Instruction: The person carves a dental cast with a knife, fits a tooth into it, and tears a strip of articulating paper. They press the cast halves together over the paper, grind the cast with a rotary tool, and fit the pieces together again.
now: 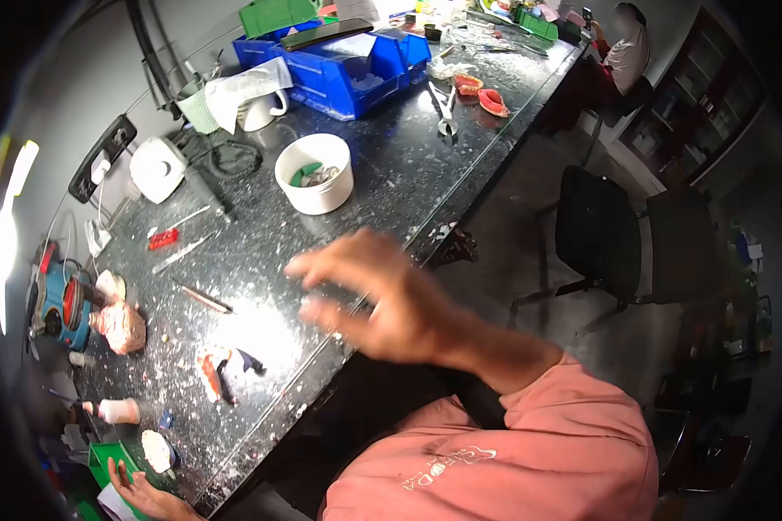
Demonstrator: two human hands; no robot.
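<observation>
The right hand [382,300] hangs above the near edge of the dark speckled table [391,165], with the arm in a pink sleeve [513,451] coming from the lower right of the view. The hand is blurred; its fingers [317,265] are spread and point to the left, the palm faces down, and the grip is open and holds nothing. The nearest thing to it is a thin metal tool [205,298], which lies on the table to the left of the fingertips, near but apart from them. Its long axis runs from upper left to lower right, so the nearer end points roughly toward the hand. A little lower and further left lies a pink and white dental model [215,372] with a dark piece beside it. A white bowl [314,172] stands further away, above the hand. The left hand [143,495] is at the bottom left corner, well apart from the tool, so the right hand is clearly the nearer one. The left hand rests beside a green tray [104,460] and a white plaster piece [156,450]; its fingers seem loose, but I cannot tell if it grips anything, because it is partly cut by the picture edge. Another person [621,52] sits at the far end of the table.
</observation>
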